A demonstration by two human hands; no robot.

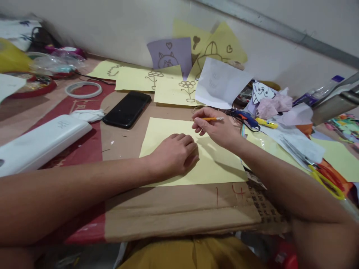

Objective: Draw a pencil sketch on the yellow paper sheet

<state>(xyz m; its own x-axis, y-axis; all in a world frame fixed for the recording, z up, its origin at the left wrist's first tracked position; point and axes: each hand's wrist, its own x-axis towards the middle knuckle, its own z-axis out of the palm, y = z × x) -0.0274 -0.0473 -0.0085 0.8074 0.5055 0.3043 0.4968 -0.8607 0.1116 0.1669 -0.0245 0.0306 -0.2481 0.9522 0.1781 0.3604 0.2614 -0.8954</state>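
Observation:
A sheet of yellow paper (pixel 221 168) lies in front of me, with no drawing visible on its uncovered part. My left hand (pixel 174 155) rests palm down on its middle, fingers together and slightly bent, holding nothing that shows. Above the sheet's upper right part, my right hand (pixel 214 129) grips an orange pencil (pixel 210 119) between thumb and fingers. The pencil's eraser end points right; its tip is hidden by the fingers. Just beyond the sheet are yellow papers with flower drawings (pixel 171 91) and a white paper (pixel 221 84) with a faint sketch.
Cardboard (pixel 168 209) covers the table. To the left are a black phone (pixel 127 109), a tape roll (pixel 83 89) and a long white device (pixel 42 144). At right lie scissors (pixel 327 181), a blue glue gun (pixel 244 116) and crumpled paper (pixel 275 105). Drawings (pixel 169 56) lean on the wall.

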